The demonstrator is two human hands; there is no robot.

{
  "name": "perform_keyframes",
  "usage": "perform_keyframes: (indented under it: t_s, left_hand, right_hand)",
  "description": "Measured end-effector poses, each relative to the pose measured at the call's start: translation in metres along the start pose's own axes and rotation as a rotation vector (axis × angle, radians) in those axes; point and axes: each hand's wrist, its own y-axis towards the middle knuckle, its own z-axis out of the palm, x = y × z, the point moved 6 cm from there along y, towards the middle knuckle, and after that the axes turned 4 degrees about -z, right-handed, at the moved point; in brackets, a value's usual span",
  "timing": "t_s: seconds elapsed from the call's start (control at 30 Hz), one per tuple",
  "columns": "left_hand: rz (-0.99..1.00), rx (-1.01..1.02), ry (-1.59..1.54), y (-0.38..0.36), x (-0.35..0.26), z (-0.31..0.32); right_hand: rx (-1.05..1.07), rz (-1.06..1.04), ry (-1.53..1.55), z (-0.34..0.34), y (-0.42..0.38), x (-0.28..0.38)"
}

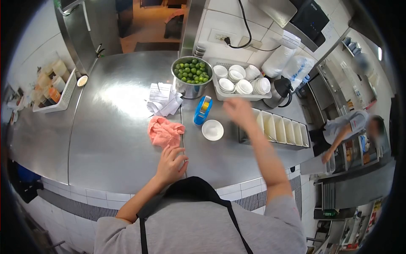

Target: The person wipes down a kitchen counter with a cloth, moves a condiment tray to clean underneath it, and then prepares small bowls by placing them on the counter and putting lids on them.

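Observation:
My left hand rests on the steel counter by the near edge of a crumpled pink cloth. Its fingers are loosely bent and apart, with nothing in them. My right hand is reaching forward, smeared by motion, close to the front of a white basket of small white bowls. Whether it holds anything is not visible. One white bowl sits alone on the counter between my hands. Behind that bowl stands a blue tape dispenser. A row of white rectangular containers lies under my right forearm.
A metal pot of green limes stands at the back beside some papers. Right of the basket is a thermal jug. A white basket of bottles is at far left. Another person holds a bin at right.

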Motion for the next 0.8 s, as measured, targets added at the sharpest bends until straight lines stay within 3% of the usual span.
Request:
perform_keyframes:
  t_s: [0.03,0.07,0.2,0.33,0.37,0.4,0.47,0.6,0.67,0.73,0.8]
  left_hand:
    - [-0.003,-0.006,0.011,-0.001,0.0,-0.003]
    - [0.011,0.005,0.002,-0.004,-0.003,-0.004]
    - [-0.064,0.023,-0.067,0.007,-0.02,0.006]
    - [-0.161,-0.063,-0.129,0.033,-0.03,0.042]
    - [-0.304,-0.067,-0.249,0.04,-0.024,0.054]
    - [-0.444,-0.068,-0.369,0.042,-0.018,0.067]
    - [-0.493,-0.125,-0.451,0.05,-0.014,0.088]
    - [-0.561,-0.273,-0.554,0.058,-0.012,0.108]
    - [-0.581,-0.311,-0.559,0.058,-0.011,0.115]
    - [-0.613,-0.341,-0.565,0.055,-0.011,0.119]
    - [-0.809,-0.323,-0.623,0.051,-0.001,0.125]
  right_hand:
    - [-0.111,-0.043,-0.09,-0.019,0.026,-0.01]
    - [-0.093,-0.06,-0.116,-0.022,0.057,-0.028]
    - [0.212,-0.068,-0.339,0.023,0.138,-0.091]
    - [0.508,-0.044,-0.413,0.051,0.148,-0.098]
    - [0.631,-0.027,-0.469,0.059,0.151,-0.102]
    - [0.64,-0.049,-0.466,0.062,0.152,-0.105]
    - [0.653,0.044,-0.468,0.063,0.157,-0.121]
    - [0.636,-0.038,-0.346,0.064,0.15,-0.128]
    - [0.541,-0.272,-0.325,0.05,0.154,-0.118]
    - [0.485,-0.308,-0.235,0.023,0.154,-0.105]
    - [0.431,-0.333,-0.137,-0.005,0.147,-0.087]
